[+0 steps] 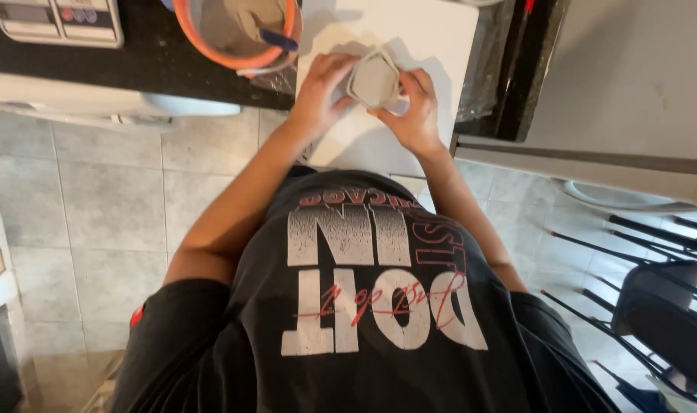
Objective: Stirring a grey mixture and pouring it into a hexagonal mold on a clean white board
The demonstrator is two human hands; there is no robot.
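Grey mould: a small hexagonal mould (374, 79) with a pale rim and a flat grey filling sits at about twelve o'clock in the head view, held just above a white board (433, 38).
Head view, left hand: the left hand (322, 93) lies at ten o'clock from the mould, palm down, wrist bent slightly upward, fingers curled round the mould's left edge and touching it.
Head view, right hand: the right hand (417, 111) lies at four o'clock from the mould, thumb pressed on the lower right rim, fingers wrapped behind the right side.
Grip: both hands grasp the mould between them, one on each side; the filled face points toward the camera.
Arms: both forearms run bare from the dark T-shirt (364, 306) up toward twelve o'clock, elbows spread apart, converging at the mould.
Board: it rests on a dark counter (134, 61), its near edge overhanging the counter front.
Bucket: an orange-rimmed bucket (234, 30) with grey mix stands at ten o'clock from the left hand, near it; a tool with a blue handle (276, 38) leans inside.
Scale: a grey scale (58, 19) sits at the far left of the counter.
Floor: pale tiles (111, 191) lie below; black chair (662, 298) stands at four o'clock.
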